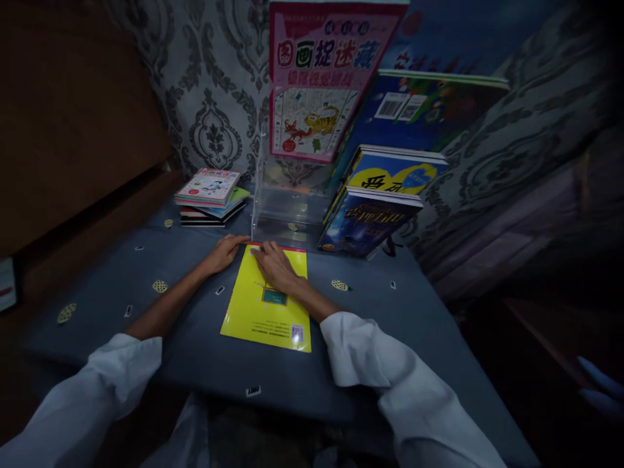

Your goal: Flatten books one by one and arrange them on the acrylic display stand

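A yellow booklet (244,309) with a green board picture and a QR code lies flat on the table, its red-edged far side against the foot of a clear acrylic book rack (287,227). My right hand (275,265) rests palm down on the upper part of the booklet, fingers apart and slightly bent. Just left of the booklet, my left hand (225,253) lies on the table with its fingers stretched towards the rack's front left corner. Neither hand grips anything that I can see.
A stack of small books (207,188) stands at the back left. In the rack are a pink picture book (316,84), a blue book with barcodes (429,107), blue-and-yellow books (394,172) and dark blue books (365,221). A grey patterned cloth (185,338) covers the table; patterned wallpaper is behind.
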Available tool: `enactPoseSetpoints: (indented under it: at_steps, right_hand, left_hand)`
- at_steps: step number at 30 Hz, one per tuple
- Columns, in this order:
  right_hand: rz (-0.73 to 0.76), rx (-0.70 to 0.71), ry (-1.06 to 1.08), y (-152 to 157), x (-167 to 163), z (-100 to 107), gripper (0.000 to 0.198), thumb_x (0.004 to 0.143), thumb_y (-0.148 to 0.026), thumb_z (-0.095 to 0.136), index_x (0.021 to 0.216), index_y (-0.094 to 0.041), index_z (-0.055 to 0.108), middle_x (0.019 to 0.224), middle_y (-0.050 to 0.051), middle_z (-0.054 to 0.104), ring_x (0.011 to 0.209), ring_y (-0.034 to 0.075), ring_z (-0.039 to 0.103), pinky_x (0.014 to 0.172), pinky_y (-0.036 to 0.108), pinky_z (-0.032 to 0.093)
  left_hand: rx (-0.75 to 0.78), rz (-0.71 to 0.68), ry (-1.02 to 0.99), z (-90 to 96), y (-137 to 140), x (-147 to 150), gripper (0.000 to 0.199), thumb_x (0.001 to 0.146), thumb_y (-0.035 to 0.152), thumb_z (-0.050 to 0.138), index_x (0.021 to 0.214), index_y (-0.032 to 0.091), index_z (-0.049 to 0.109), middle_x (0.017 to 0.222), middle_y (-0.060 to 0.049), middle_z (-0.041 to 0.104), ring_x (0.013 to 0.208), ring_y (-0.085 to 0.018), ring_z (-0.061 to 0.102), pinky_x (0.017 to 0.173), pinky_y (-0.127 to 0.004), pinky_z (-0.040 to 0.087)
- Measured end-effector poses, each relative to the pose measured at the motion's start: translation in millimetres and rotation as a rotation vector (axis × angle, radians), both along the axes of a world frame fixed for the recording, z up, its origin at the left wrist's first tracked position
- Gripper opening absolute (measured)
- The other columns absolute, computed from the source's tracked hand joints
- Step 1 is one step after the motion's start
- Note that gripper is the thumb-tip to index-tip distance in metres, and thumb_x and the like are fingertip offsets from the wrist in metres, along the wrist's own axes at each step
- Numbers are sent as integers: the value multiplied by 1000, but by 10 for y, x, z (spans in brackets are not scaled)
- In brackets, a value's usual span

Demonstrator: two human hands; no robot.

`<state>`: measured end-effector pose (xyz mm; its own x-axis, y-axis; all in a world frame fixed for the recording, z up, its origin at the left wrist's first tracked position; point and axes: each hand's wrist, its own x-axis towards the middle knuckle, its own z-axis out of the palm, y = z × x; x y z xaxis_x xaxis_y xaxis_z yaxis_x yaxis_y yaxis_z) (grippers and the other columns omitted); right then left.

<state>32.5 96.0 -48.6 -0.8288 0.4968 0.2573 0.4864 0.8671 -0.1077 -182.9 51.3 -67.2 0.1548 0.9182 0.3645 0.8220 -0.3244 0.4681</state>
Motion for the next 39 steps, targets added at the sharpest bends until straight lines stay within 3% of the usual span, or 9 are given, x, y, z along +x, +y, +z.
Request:
enactPoseSetpoints:
  at_steps: [5,11,23,31,39]
  right_hand:
    - [-37,-38,-5,-35,-124,41,33,101,-23,45,129,-22,64,114,13,57,109,29,48,94,42,43]
    - [73,-136,44,-157,-52,24,41,97,-15,51,133,-26,64,120,14,56,115,30,47,99,44,41]
    - [346,-210,75,-885,168,-27,44,94,-11,52,132,-28,64,135,9,62,128,25,51,107,45,42]
    - [515,-253,-2,-1339,359,39,39,97,-14,49,133,-23,62,140,9,62,140,23,45,114,46,38]
    - [519,-271,-68,-1412,569,-5,49,95,-12,50,145,-15,49,153,9,48,149,26,32,123,50,26]
  left_hand:
    - [-15,15,3,15,-23,24,48,89,14,39,134,15,57,124,-8,71,112,-22,61,104,-43,45]
    - [-34,34,13,-9,10,34,48,88,11,40,130,19,60,122,-4,72,111,-22,61,104,-42,45]
    - [-34,50,32,37,-25,76,44,91,16,39,128,19,63,121,-4,72,109,-23,61,102,-40,45]
    - [-27,47,41,14,-24,61,45,91,16,42,131,22,63,122,-2,72,108,-23,60,102,-40,45]
    - [-34,11,103,-10,-75,67,37,95,31,48,123,22,70,129,-6,69,122,-26,59,107,-43,42]
